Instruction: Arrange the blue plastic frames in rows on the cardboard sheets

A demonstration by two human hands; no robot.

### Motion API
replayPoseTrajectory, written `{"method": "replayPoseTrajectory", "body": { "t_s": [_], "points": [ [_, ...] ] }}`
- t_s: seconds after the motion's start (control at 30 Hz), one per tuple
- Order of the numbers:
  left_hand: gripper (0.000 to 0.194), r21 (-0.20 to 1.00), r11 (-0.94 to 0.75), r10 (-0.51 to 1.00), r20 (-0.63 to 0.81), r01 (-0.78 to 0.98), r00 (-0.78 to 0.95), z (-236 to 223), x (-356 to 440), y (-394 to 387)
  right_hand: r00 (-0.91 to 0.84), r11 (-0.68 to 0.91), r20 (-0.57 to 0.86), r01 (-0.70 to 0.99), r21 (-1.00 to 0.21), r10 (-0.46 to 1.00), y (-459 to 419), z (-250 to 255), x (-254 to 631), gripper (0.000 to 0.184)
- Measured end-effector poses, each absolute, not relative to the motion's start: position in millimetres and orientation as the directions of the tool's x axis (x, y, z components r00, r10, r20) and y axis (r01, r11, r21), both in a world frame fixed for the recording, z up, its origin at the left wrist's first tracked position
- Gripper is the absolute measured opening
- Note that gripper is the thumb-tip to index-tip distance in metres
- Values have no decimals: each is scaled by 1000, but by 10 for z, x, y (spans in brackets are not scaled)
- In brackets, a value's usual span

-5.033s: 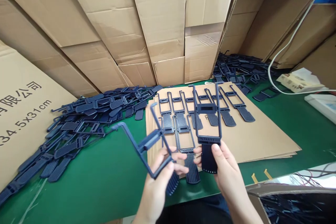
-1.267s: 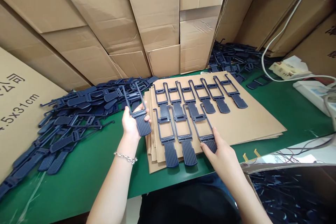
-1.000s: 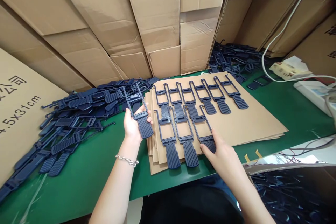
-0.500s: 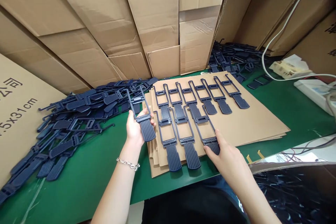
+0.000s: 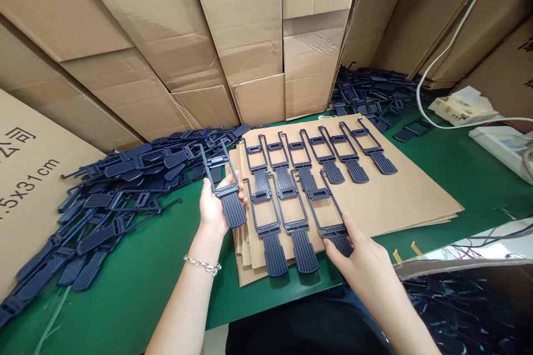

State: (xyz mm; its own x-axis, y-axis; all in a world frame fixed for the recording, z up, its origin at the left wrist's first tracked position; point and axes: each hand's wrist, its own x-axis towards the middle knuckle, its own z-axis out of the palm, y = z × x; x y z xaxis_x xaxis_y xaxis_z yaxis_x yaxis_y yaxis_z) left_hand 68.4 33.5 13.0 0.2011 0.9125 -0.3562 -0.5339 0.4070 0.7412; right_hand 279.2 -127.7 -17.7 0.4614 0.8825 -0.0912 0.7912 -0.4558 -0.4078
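Observation:
My left hand (image 5: 216, 208) holds a dark blue plastic bracket (image 5: 233, 208), a hooked open frame with a ribbed flat tab, just left of the cardboard stack. In my right hand (image 5: 360, 249), thumb and fingers grip the ribbed end of another such bracket (image 5: 332, 229) over the front edge of the cardboard. Beside it, two matching brackets (image 5: 305, 249) lie in the front row with their tabs reaching past the edge. A back row of several brackets (image 5: 331, 171) rests on the cardboard (image 5: 400, 199), frames pointing away from me.
A heap of loose brackets (image 5: 137, 161) covers the green table (image 5: 137, 288) at left; another pile (image 5: 366, 89) lies at the back right. Cardboard boxes (image 5: 254, 28) wall off the back. A white cable (image 5: 420, 75) and a tissue pack (image 5: 460, 108) are at right.
Both hands keep their grips on their brackets and have barely moved. The view has shifted very slightly.

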Motion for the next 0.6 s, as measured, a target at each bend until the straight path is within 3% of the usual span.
{"method": "replayPoseTrajectory", "body": {
  "t_s": [0.6],
  "points": [
    [63, 755, 409, 913, -338, -513, 230, 48, 697, 348, 473, -437, -23, 792, -427, 881, -1278, -193, 2790, 65]
  ]
}}
